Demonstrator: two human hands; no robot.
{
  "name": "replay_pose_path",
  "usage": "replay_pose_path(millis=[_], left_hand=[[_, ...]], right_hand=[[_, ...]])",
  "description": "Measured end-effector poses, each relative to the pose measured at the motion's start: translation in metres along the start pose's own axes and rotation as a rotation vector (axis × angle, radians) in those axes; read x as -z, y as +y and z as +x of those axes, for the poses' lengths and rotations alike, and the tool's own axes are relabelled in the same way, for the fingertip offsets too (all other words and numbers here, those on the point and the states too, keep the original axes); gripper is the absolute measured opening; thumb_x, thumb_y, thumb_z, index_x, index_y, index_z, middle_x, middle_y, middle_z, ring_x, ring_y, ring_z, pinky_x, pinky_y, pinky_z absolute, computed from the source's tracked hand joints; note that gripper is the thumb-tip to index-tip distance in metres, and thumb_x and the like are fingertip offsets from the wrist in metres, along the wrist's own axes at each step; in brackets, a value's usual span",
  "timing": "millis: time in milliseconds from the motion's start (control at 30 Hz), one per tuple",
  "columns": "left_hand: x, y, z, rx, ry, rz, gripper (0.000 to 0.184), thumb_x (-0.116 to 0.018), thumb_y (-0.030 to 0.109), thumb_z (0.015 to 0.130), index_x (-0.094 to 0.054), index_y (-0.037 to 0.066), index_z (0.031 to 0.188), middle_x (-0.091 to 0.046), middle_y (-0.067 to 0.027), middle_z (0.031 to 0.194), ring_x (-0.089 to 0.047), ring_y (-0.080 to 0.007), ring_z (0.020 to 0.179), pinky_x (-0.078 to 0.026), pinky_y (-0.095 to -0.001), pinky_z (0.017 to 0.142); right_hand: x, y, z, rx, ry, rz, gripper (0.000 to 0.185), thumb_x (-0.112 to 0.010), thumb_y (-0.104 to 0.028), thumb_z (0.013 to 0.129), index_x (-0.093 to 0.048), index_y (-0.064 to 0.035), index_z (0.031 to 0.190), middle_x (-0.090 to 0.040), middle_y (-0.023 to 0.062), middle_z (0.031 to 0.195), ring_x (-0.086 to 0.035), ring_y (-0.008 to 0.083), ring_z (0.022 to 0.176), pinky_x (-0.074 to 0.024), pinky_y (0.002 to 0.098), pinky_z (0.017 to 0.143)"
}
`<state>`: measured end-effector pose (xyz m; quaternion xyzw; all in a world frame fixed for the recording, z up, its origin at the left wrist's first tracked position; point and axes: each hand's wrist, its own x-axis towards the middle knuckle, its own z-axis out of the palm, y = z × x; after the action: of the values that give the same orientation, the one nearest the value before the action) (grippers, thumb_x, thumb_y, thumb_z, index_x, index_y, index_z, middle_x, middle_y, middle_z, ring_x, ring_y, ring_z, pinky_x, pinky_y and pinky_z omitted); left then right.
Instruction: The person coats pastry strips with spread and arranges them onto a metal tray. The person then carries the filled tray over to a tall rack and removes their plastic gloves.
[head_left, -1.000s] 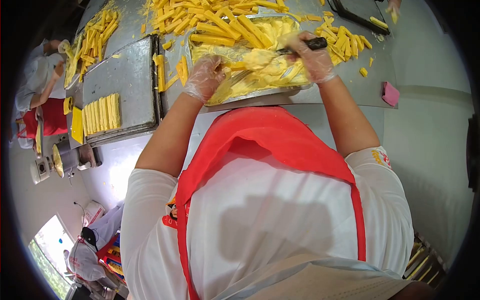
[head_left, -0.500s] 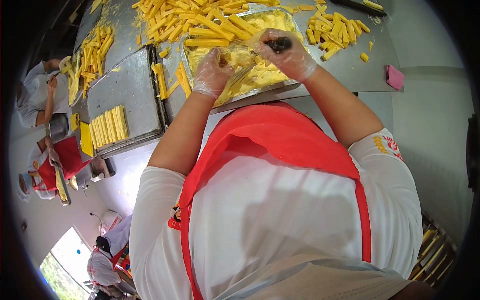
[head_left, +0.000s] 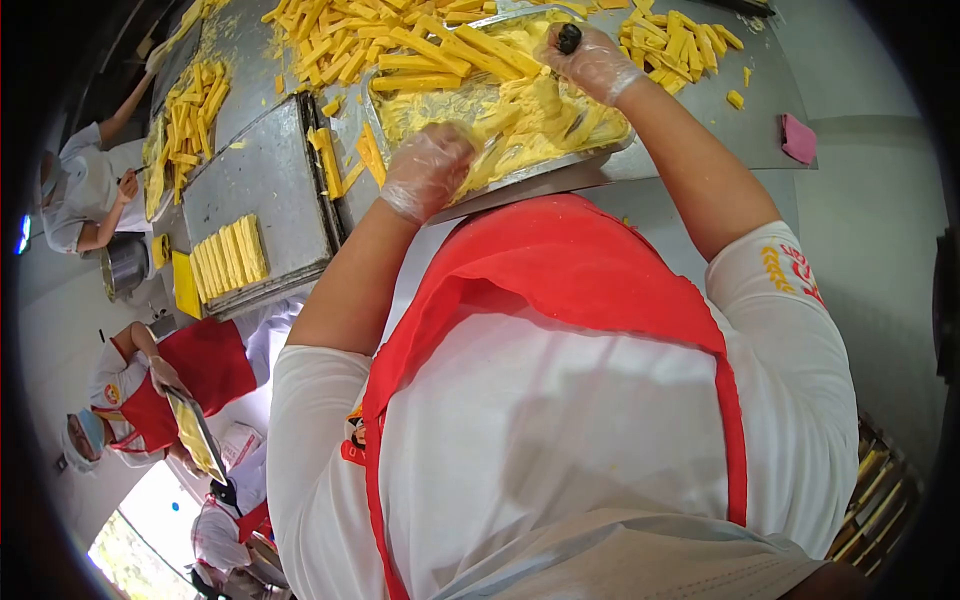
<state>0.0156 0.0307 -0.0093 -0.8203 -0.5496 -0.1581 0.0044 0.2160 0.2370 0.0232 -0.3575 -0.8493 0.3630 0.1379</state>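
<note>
My right hand [head_left: 592, 66], in a clear plastic glove, is closed around a black handle [head_left: 568, 39] over the far right of a metal tray [head_left: 585, 155]. The working end of that tool is not clearly visible. Soft yellow cream [head_left: 535, 115] is spread thickly in the tray. At the tray's near left side is my gloved left hand [head_left: 430, 170], its fingers curled and blurred; what they hold, if anything, is hidden. Several yellow cake sticks [head_left: 420, 82] lie across the tray's far left part.
Loose yellow sticks [head_left: 330, 35] are heaped behind the tray, with another pile [head_left: 680, 45] at right. Flat dark baking sheets [head_left: 265, 170] at left carry a row of coated sticks [head_left: 230, 258]. A pink cloth [head_left: 798, 138] lies at the right edge. Co-workers [head_left: 175, 370] stand at left.
My right hand has moved up and right with the black handle. My left hand has shifted slightly nearer and its fingers have curled inward. A co-worker at left has come closer carrying a tray.
</note>
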Motion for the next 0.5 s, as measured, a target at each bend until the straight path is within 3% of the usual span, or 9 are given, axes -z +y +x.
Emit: replay_pose_path(millis=[67,100,133,167,200,267,367,500], left_hand=[[0.001,0.004,0.009,0.504,-0.027,-0.199,0.021,-0.066,0.019,0.077,-0.067,0.009,0.096,-0.066,-0.0136,0.093,-0.063,-0.0326,0.088,-0.051,-0.0429,0.078],[-0.001,0.005,0.012,0.519,-0.023,-0.201,0.021,-0.066,0.019,0.077,-0.067,0.009,0.096,-0.066,-0.0136,0.093,-0.063,-0.0326,0.088,-0.051,-0.0429,0.078],[-0.004,0.005,0.015,0.620,0.024,-0.168,0.025,-0.066,0.021,0.077,-0.067,0.007,0.098,-0.066,-0.0155,0.093,-0.063,-0.0334,0.087,-0.051,-0.0417,0.079],[-0.004,0.005,0.017,0.721,0.070,-0.131,0.029,-0.067,0.024,0.077,-0.067,0.005,0.099,-0.066,-0.0174,0.093,-0.063,-0.0341,0.086,-0.051,-0.0405,0.080],[-0.002,0.006,0.017,0.735,0.078,-0.123,0.029,-0.067,0.024,0.077,-0.067,0.005,0.099,-0.066,-0.0174,0.093,-0.063,-0.0341,0.086,-0.051,-0.0405,0.080],[0.005,0.005,0.014,0.773,-0.006,-0.368,0.032,-0.065,0.026,0.076,-0.067,0.003,0.098,-0.068,-0.0186,0.095,-0.065,-0.0355,0.087,-0.051,-0.0401,0.080],[0.004,0.006,-0.006,0.759,0.072,-0.383,0.028,-0.066,0.022,0.074,-0.067,0.002,0.094,-0.068,-0.0189,0.089,-0.065,-0.0343,0.083,-0.052,-0.0397,0.077],[0.041,0.001,-0.051,0.821,0.259,-0.334,0.022,-0.066,0.016,0.075,-0.067,0.003,0.092,-0.067,-0.0180,0.088,-0.064,-0.0347,0.081,-0.052,-0.0396,0.074]], right_hand=[[0.000,-0.030,-0.018,0.150,0.029,0.165,0.022,-0.063,-0.027,0.091,-0.058,-0.0055,0.089,-0.055,0.0056,0.071,-0.049,0.0149,0.060,-0.0448,0.0325,0.060],[-0.008,-0.042,-0.025,0.362,0.058,0.290,0.020,-0.065,-0.023,0.090,-0.058,-0.0049,0.089,-0.053,0.0046,0.071,-0.047,0.0146,0.062,-0.0442,0.0307,0.061],[-0.007,-0.062,-0.037,0.308,-0.026,0.399,0.022,-0.067,-0.027,0.087,-0.060,-0.0061,0.087,-0.055,0.0049,0.073,-0.051,0.0156,0.069,-0.0469,0.0306,0.066],[-0.013,-0.060,-0.037,0.359,0.030,0.349,0.021,-0.067,-0.026,0.087,-0.060,-0.0063,0.087,-0.055,0.0051,0.073,-0.051,0.0158,0.068,-0.0467,0.0308,0.066],[-0.022,-0.052,-0.038,0.413,0.088,0.300,0.020,-0.067,-0.025,0.087,-0.060,-0.0066,0.087,-0.055,0.0053,0.072,-0.051,0.0160,0.068,-0.0465,0.0309,0.066],[-0.036,0.003,-0.026,0.177,0.096,0.292,0.016,-0.068,-0.021,0.086,-0.061,-0.0066,0.088,-0.055,0.0061,0.072,-0.052,0.0166,0.067,-0.0468,0.0314,0.065],[-0.025,0.030,-0.029,0.143,0.264,0.204,0.013,-0.065,-0.016,0.085,-0.059,-0.0050,0.083,-0.052,0.0069,0.067,-0.050,0.0166,0.064,-0.0461,0.0318,0.063],[-0.018,0.057,-0.035,0.130,0.178,0.182,0.013,-0.061,-0.013,0.087,-0.055,-0.0028,0.081,-0.051,0.0086,0.068,-0.047,0.0193,0.064,-0.0428,0.0341,0.062]])
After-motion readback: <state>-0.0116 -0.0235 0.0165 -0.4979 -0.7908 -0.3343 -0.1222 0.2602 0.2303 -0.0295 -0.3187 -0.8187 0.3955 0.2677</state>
